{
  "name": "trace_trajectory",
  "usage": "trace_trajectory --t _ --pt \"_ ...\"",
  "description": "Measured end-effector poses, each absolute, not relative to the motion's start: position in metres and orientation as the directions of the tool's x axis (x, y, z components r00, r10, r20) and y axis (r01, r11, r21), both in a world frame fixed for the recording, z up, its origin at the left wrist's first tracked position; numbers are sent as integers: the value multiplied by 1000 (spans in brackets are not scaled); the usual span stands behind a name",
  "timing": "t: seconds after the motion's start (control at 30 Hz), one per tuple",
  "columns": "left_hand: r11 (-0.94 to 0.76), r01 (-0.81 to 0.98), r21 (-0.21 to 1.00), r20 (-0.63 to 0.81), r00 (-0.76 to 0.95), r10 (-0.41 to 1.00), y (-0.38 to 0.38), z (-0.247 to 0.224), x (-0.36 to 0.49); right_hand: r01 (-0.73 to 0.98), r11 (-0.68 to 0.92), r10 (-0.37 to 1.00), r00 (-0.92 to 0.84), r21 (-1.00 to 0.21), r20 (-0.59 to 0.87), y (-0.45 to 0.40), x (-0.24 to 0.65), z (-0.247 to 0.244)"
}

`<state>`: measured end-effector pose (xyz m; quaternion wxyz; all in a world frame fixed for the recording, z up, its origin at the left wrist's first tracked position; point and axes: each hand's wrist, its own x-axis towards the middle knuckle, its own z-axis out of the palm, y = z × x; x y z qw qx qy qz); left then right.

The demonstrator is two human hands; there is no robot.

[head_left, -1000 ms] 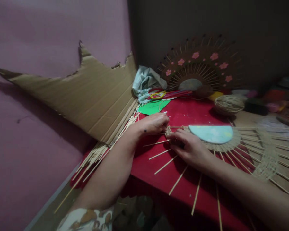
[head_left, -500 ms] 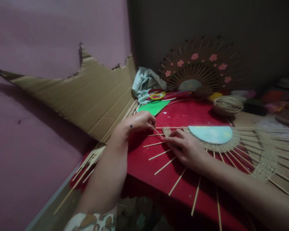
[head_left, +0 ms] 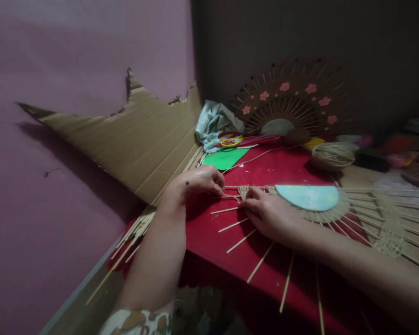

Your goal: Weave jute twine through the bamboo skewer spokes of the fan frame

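Observation:
A half-round frame of thin sticks (head_left: 233, 227) fans out over the red cloth (head_left: 209, 242) from a light blue half disc (head_left: 309, 197). Woven twine (head_left: 389, 232) crosses the sticks on the right, and a small woven patch (head_left: 243, 191) sits on the upper left sticks. My left hand (head_left: 208, 179) is closed, pinching a strand of twine just left of that patch. Over the sticks, my right hand (head_left: 265, 209) has its fingers pressed together at the patch's lower edge, where the strand meets them. The strand between the hands hangs slightly slack.
Brown cardboard (head_left: 136, 139) leans on the wall at left, above a bundle of sticks (head_left: 134, 232). Behind lie a green sheet (head_left: 226, 158), yellow-handled scissors (head_left: 231, 141), a crumpled cloth (head_left: 216, 122) and a twine ball (head_left: 333, 155). A flowered fan (head_left: 289, 95) stands at the back.
The strand between my hands has gone from taut to slightly slack, and my left hand has lowered a little toward the sticks. The whole view has shifted slightly.

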<state>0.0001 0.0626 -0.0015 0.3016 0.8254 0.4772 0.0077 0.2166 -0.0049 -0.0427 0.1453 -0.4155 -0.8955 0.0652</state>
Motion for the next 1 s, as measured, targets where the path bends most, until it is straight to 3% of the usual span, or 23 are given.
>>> trace_trajectory --t 0.17,0.3,0.4,0.7,0.83,1.0 --pt "-287 830 478 -303 463 833 49 1 -10 735 643 766 -622 -217 163 0 208 -34" --pt "-165 786 595 -324 423 846 42 -4 -17 711 670 742 -646 -211 179 0 202 -32" --pt "-95 762 641 -346 397 850 39 -6 -20 693 659 748 -647 -292 152 4 200 -31" --pt "-157 887 435 -368 334 868 37 -1 -11 780 569 819 -564 -259 100 12 191 -29" --pt "-185 895 405 -366 344 865 36 0 -11 775 549 831 -545 -313 106 15 189 -30" --pt "-189 873 449 -358 370 857 37 -2 -12 800 530 842 -536 -282 59 17 186 -29"
